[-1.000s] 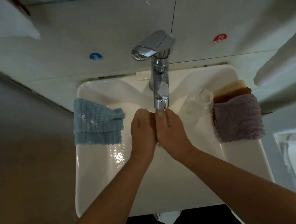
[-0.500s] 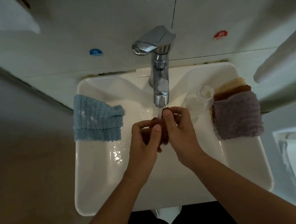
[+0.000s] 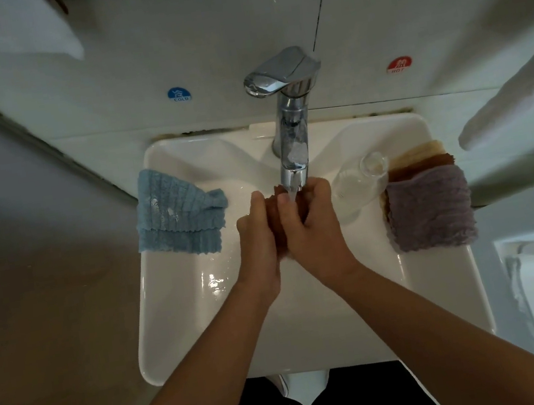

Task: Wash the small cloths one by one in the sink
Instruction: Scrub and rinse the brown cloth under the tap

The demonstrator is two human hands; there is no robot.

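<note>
Both hands meet under the tap [image 3: 288, 122] over the middle of the sink [image 3: 186, 318], a brown cloth [image 3: 274, 215] bunched up between them. Left hand [image 3: 256, 235] has fingers curled round the cloth's left side; right hand [image 3: 313, 223] has fingers wrapped over its top right, near the spout. The cloth's long axis runs roughly away from the person, from the wrists up toward the spout, with a bit of fabric showing at the bottom between the heels of the hands. Water seems to be running onto the top end, though the stream is hard to see. Neither hand is nearer; the cloth sits squarely between the two, touching both palms. Likely step: rubbing or wringing this one under the water. Blue cloth [image 3: 177, 215] lies draped over the left rim, well apart from the hands, probably already done. A stack of cloths [image 3: 429, 205] with a purple one on top sits on the right rim, nearer the right hand, so that hand would probably fetch the next one. A clear bottle [image 3: 356, 185] lies between the right hand and the stack and could get knocked.
</note>
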